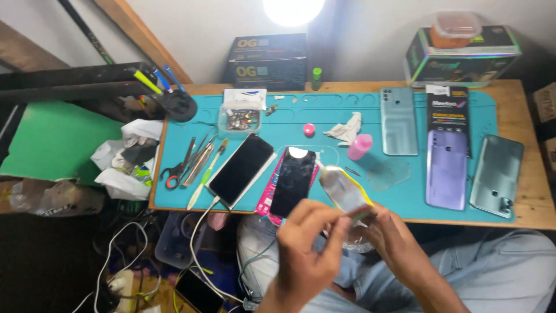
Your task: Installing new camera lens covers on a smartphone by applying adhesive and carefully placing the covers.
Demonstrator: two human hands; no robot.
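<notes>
- Wooden worktop (524,211) under a bright lamp, covered by a teal mat (324,119); boxes stacked against the back wall.
- Held in front of the near edge, above the lap: a small shiny foil pouch (343,191), silvery grey with a yellow edge, crinkled, tilted up and leftward toward the mat.
- Left hand (307,243) raised, wrist bent, fingers (324,217) pressed together and pinching the pouch's lower end near its corner.
- Right hand (394,240) just beside, touching the same lower end from the right; fingers curled around it, exact grip hard to make out.
- On the mat just beyond: a dark phone (292,181) lying on a pink case, and a second phone (240,168) face up to its left with a white cable attached.
- Farther left: scissors and tweezers (188,162) in a row.
- Right side of the mat: a pink bottle (359,146), plus three phone back covers (446,168), teal-grey, lilac and green.
</notes>
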